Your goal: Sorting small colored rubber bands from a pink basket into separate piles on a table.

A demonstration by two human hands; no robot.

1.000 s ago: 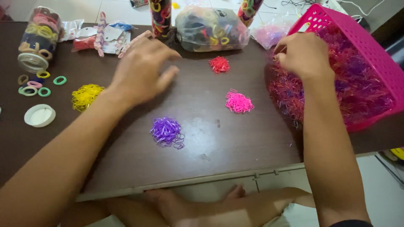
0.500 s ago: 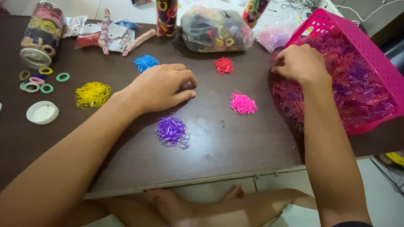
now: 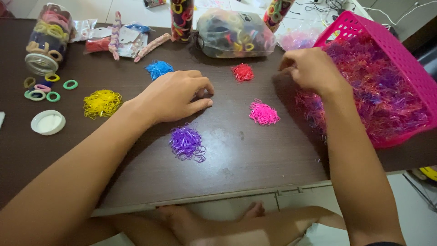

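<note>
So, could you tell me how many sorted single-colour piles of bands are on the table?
5: yellow pile far left, blue pile top, red pile top centre, pink pile right, purple pile nearest.

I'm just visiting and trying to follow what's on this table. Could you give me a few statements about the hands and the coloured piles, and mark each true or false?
1. The left hand rests on the table between the blue pile and the purple pile. True.
2. The right hand is at the edge of the mixed bands spilling from the pink basket. True.
3. The yellow pile lies inside the basket. False: it lies on the table, to the left of the left hand.
4. The red pile lies nearer the person than the pink pile. False: the red pile is farther away.
5. The white lid sits on the jar. False: the lid lies on the table, and the jar is tipped on its side.
</note>
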